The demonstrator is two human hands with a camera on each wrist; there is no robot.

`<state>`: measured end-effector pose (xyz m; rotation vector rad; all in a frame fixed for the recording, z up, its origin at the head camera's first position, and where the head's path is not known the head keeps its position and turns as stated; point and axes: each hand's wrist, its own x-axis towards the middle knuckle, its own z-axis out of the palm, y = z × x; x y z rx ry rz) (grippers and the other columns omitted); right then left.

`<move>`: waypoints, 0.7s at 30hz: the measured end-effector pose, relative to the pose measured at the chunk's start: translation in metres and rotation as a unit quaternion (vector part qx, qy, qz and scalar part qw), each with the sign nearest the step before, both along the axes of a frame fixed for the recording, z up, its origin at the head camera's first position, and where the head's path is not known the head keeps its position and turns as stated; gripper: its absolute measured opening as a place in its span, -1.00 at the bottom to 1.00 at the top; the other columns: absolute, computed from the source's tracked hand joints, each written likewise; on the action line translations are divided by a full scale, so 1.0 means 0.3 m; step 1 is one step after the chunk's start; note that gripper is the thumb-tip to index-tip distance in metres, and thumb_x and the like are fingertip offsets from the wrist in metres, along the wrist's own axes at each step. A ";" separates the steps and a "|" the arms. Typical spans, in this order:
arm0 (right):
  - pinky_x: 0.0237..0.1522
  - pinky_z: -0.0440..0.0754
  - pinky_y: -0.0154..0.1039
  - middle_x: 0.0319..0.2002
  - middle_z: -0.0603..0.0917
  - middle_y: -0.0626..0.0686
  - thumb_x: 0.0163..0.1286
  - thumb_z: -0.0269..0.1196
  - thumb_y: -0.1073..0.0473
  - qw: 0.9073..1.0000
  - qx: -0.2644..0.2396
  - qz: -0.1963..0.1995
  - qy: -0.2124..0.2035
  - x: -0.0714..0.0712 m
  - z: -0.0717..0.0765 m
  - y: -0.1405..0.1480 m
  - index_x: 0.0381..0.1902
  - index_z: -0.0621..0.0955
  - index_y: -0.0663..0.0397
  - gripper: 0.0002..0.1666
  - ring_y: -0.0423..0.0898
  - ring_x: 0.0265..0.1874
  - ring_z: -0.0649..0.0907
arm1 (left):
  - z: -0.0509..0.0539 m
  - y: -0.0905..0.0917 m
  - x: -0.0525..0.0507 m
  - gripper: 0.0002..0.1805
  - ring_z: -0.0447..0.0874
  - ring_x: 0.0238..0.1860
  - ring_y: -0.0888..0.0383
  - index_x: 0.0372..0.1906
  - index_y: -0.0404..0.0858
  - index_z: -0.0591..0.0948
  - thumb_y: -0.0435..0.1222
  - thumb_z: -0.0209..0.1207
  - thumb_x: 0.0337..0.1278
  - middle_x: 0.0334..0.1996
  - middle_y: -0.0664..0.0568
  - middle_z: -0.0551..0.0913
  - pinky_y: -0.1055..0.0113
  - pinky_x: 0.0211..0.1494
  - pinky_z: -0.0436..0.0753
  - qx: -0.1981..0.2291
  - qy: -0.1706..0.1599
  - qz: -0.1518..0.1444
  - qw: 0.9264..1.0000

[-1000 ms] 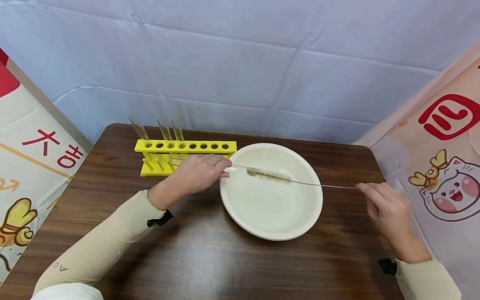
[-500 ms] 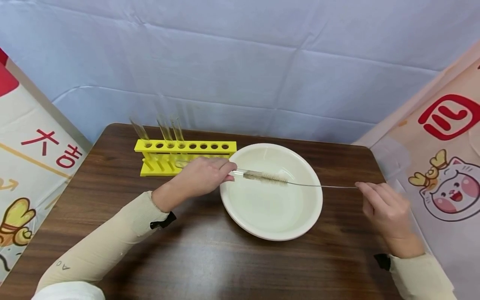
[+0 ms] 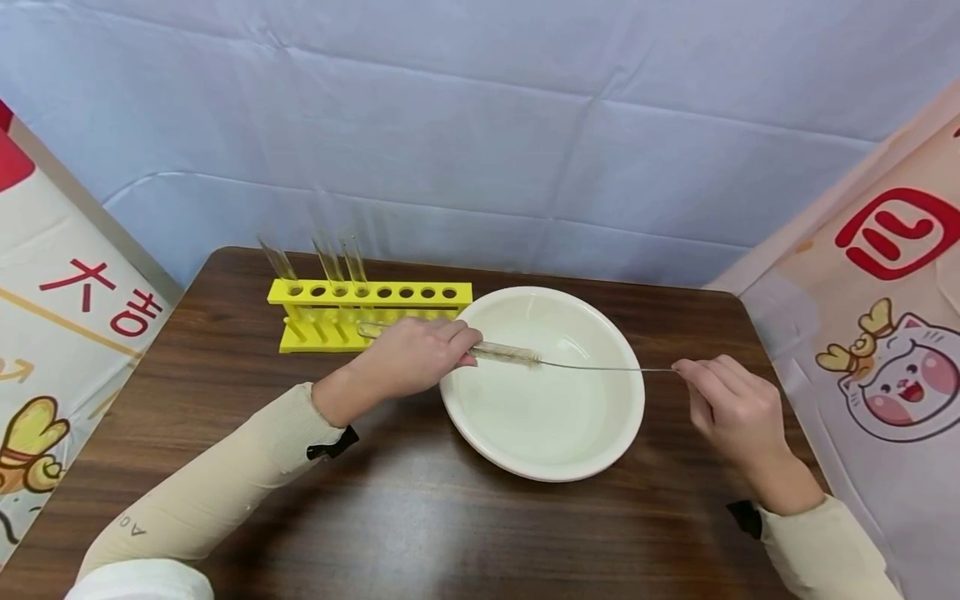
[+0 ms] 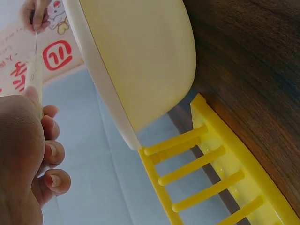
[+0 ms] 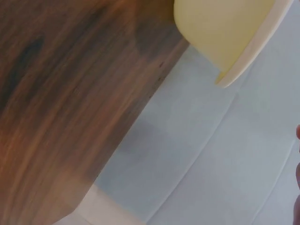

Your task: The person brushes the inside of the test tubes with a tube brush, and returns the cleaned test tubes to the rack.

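In the head view my left hand (image 3: 412, 354) grips a glass test tube (image 3: 369, 330) lying nearly level, its closed end poking out on the left and its mouth over the basin. The bristles of a test tube brush (image 3: 510, 353) sit mostly inside the tube, near the mouth. My right hand (image 3: 738, 408) pinches the far end of the brush's thin wire handle, right of the basin. Below the tube stands a white basin (image 3: 543, 467), which seems to hold water. Only fingertips of the right hand show at the edge of the right wrist view.
A yellow test tube rack (image 3: 371, 293) stands at the back left, partly behind the left hand. Several glass tubes (image 3: 330, 258) lean in its left holes. The brown wooden table (image 3: 465, 533) ends before a pale cloth backdrop (image 3: 480, 150).
My right hand has moved left, and the brush has slid deeper into the tube. The left hand has shifted slightly right with the tube.
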<state>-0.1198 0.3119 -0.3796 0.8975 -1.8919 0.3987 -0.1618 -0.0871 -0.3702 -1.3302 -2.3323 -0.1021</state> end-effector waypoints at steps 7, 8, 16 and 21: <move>-0.79 0.34 -0.08 -0.57 0.65 0.16 0.54 0.08 0.25 0.999 0.011 -0.003 -0.036 -0.008 -0.006 -0.014 -0.39 0.71 0.31 -0.63 0.04 -0.70 0.52 | -0.004 0.022 -0.002 -0.70 0.68 -0.38 0.13 -0.06 -0.26 0.59 -0.12 0.30 0.34 -0.30 0.06 0.67 0.26 -0.49 0.64 0.003 0.006 -0.005 1.000; -0.79 0.35 -0.09 -0.57 0.65 0.15 0.55 0.07 0.25 0.999 0.016 -0.002 -0.041 -0.012 -0.011 -0.018 -0.39 0.71 0.30 -0.63 0.04 -0.70 0.53 | -0.004 0.027 -0.001 -0.71 0.67 -0.39 0.13 -0.07 -0.25 0.60 -0.12 0.30 0.34 -0.31 0.06 0.66 0.27 -0.50 0.63 0.002 0.008 -0.007 1.000; -0.77 0.38 -0.19 -0.55 0.66 0.08 0.41 -0.02 0.36 0.996 0.059 0.016 -0.070 -0.047 -0.056 -0.073 -0.38 0.72 0.23 -0.64 -0.03 -0.67 0.55 | 0.015 0.070 0.015 -0.73 0.67 -0.36 0.17 -0.06 -0.24 0.58 -0.10 0.19 0.45 -0.27 0.07 0.66 0.31 -0.48 0.61 -0.020 0.003 -0.005 1.000; -0.76 0.37 -0.24 -0.58 0.63 0.05 0.37 -0.03 0.38 0.995 0.061 0.035 -0.073 -0.055 -0.059 -0.117 -0.40 0.70 0.20 -0.65 -0.09 -0.68 0.52 | 0.020 0.085 0.023 -0.72 0.69 -0.35 0.16 -0.04 -0.25 0.60 -0.10 0.18 0.46 -0.26 0.05 0.68 0.31 -0.50 0.60 -0.027 -0.003 -0.002 1.000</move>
